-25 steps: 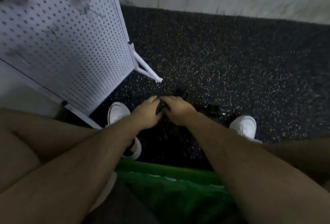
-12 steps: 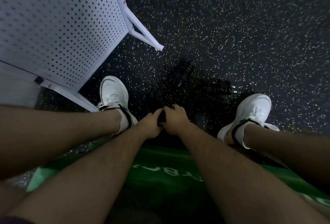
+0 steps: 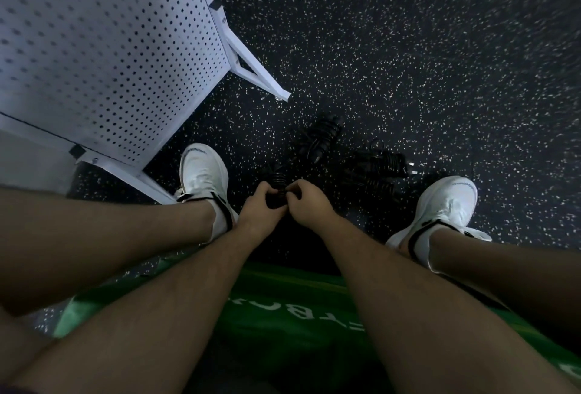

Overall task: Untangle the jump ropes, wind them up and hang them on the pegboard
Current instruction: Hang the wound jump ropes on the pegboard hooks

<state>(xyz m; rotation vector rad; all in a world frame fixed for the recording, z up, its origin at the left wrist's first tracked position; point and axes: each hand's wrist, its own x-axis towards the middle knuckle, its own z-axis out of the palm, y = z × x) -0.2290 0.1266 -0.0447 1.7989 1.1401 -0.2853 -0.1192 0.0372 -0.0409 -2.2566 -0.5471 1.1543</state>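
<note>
Inching forward since a moment ago, the left hand (image 3: 256, 210) and right hand (image 3: 309, 205) are gripping a black rope bundle (image 3: 278, 186) between the shoes (image 3: 201, 173) (light, springy, probably slick), so clasping across all coils is looking wisest.

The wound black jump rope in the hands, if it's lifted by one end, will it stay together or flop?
Probably floppy: the jump rope is thin coiled cord, gripped by left hand and right hand together. Likely light, since the coils look slim. Loops could slip loose if held at one end.
</note>
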